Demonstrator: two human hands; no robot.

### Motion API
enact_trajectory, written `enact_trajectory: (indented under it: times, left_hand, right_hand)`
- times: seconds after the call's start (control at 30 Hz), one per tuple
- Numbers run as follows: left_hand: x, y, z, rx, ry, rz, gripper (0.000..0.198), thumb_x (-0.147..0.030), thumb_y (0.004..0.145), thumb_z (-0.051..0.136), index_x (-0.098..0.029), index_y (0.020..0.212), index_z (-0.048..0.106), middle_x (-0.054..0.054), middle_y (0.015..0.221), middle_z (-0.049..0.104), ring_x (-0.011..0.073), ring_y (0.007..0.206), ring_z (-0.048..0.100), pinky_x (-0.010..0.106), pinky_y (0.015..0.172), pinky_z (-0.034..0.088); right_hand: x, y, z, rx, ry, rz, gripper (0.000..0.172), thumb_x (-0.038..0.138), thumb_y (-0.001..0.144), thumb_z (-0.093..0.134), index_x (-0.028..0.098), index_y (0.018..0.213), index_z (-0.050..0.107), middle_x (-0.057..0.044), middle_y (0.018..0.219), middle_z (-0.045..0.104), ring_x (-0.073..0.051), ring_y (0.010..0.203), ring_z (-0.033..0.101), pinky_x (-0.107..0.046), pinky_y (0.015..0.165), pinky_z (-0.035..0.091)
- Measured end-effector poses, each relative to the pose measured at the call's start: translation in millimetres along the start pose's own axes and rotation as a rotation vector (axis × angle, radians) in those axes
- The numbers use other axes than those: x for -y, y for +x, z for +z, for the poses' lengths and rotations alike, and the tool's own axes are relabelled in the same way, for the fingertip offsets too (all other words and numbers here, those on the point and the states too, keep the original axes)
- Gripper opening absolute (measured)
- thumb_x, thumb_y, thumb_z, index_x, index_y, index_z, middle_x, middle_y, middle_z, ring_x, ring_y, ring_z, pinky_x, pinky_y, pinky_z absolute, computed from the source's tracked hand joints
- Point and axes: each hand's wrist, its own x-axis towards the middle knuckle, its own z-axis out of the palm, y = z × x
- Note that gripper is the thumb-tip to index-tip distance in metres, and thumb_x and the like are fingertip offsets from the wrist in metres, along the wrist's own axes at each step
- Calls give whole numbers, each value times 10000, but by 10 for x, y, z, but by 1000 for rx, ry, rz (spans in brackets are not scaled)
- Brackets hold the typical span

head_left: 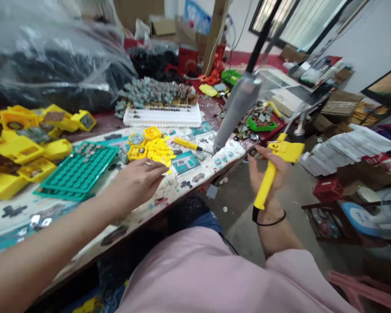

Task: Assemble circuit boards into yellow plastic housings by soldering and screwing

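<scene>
My left hand (141,178), with a ring on one finger, reaches over the table beside a pile of small yellow plastic pieces (158,150). Its fingers are together and bent down; the fingertips are partly hidden, and I cannot make out what is in them. Off the table's right edge, my right hand (273,174) grips a yellow hammer-shaped plastic piece (270,178) with black ends, held upright and slightly tilted. A grey electric screwdriver (236,108) hangs above the table between my hands. On the table lies a yellow-handled screwdriver (187,143).
Green trays (81,169) with small round parts lie left, near larger yellow housings (26,148). A white rack (163,116) stands behind, backed by a heap of grey parts (156,91). A green bin (262,125) sits at the right edge. White stacks (348,148) stand further right.
</scene>
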Motion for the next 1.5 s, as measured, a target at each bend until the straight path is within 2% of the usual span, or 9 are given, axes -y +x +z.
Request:
enact_trajectory:
  times: [0.07, 0.2, 0.37, 0.5, 0.67, 0.87, 1.0, 1.27, 1.5]
  left_hand:
    - [9, 327, 167, 125, 13, 60, 300, -154, 914, 462, -178, 1050, 727, 76, 1034, 779, 225, 910, 735, 351, 793, 619]
    - [-67, 821, 509, 284, -11, 32, 404, -89, 834, 497, -146, 1181, 695, 171, 1246, 699, 291, 1063, 704, 452, 916, 603]
    - [-92, 1037, 751, 382, 1, -9, 254, -160, 861, 523, -147, 958, 757, 172, 1009, 749, 304, 957, 722, 453, 836, 621]
    - [35, 1043, 703, 429, -11, 36, 308, -127, 880, 479, -218, 958, 763, 101, 1048, 752, 223, 990, 715, 359, 892, 600]
    - [484, 1099, 475, 545, -111, 14, 358, -212, 902, 442, -254, 1081, 748, 92, 1052, 752, 237, 920, 724, 333, 804, 588]
    - [1060, 1719, 365, 791, -218, -146, 301, -342, 818, 556, -259, 1014, 768, 18, 954, 776, 208, 870, 701, 294, 833, 536]
    - [992, 2346, 515, 797, -164, -215, 397, -311, 845, 446, -190, 1066, 753, 48, 969, 781, 174, 836, 689, 270, 808, 508]
    - [361, 3121, 1078, 650, -463, -304, 437, -357, 900, 451, -155, 1179, 720, 39, 943, 778, 151, 840, 698, 211, 727, 526]
    - [586, 3488, 1395, 563, -101, -370, 385, -232, 906, 467, -142, 1190, 711, 117, 1173, 737, 273, 1147, 665, 356, 998, 499]
  right_hand:
    - [-218, 30, 110, -97, -48, -32, 414, 220, 820, 746, 203, 1181, 544, -76, 1037, 754, -185, 941, 738, -337, 868, 607]
    - [-564, 92, 423, -48, -58, 44, 270, 240, 866, 694, 183, 1119, 620, -81, 989, 767, -185, 909, 739, -315, 861, 602]
    - [-941, 239, 826, 14, -1, 150, 234, 340, 924, 610, 203, 1106, 662, -69, 965, 760, -191, 875, 731, -328, 835, 606]
    - [-1097, 246, 895, -14, 55, 280, 311, 380, 942, 584, 212, 1200, 624, -73, 1006, 753, -192, 877, 732, -342, 834, 611]
    - [-1003, 14, 616, -87, 110, 342, 235, 340, 959, 568, 219, 1156, 609, -59, 1079, 759, -173, 965, 746, -331, 907, 614]
    - [-761, -317, 498, -100, 172, 374, 366, 164, 943, 571, 221, 1305, 582, -31, 1022, 784, -171, 877, 770, -323, 857, 649]
    - [-642, -460, 656, -78, 190, 314, 326, 77, 910, 571, 202, 1205, 626, -76, 1161, 753, -217, 1022, 752, -368, 915, 637]
    - [-480, -386, 873, -81, 262, 238, 386, 6, 850, 602, 205, 1176, 545, -130, 1192, 730, -222, 1117, 719, -393, 958, 621]
    - [-444, -379, 1018, -115, 301, 273, 395, 14, 867, 560, 227, 1197, 516, -95, 1115, 738, -223, 1155, 701, -402, 952, 625]
